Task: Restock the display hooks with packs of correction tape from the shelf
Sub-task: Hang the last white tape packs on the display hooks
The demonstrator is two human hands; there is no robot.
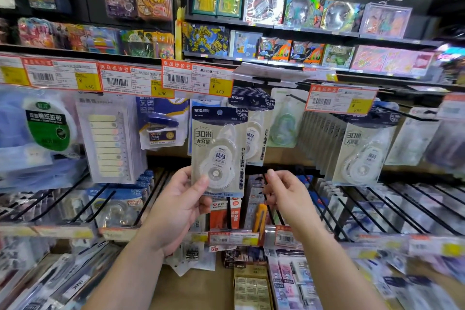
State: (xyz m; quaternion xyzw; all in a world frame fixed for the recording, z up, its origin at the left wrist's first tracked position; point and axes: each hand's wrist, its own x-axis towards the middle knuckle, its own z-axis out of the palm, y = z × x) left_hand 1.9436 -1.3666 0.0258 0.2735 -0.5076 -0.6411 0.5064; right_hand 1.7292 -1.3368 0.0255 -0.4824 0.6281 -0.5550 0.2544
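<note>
Hands fill the lower centre of the frame, and between them we see one pack of correction tape (218, 151) held up before a wall of stationery. Our left hand (180, 205) pinches its lower left corner, thumb pressed on the clear blister front, the other fingers hidden behind the card. Our right hand (286, 196) is just beside the pack's lower right edge, fingers loosely curled and holding nothing; we cannot tell if a fingertip brushes the card.

The pack stands upright, long axis vertical, rising above the grip so its dark header and small hang hole (219, 112) are at the top, at centre frame. That hole is the part that must meet a hook. Just behind and right of it hangs a row of matching packs (254, 133) under a tilted clear price holder (269, 74); we judge this to be the hook being filled. The left hand carries the pack, and the right is nearer that hook.

Counting: one pack in hand; several in the row behind, too overlapped to number; a further row of the same design (362, 153) at right of frame, about ten cards edge on. Two hands show.
</note>
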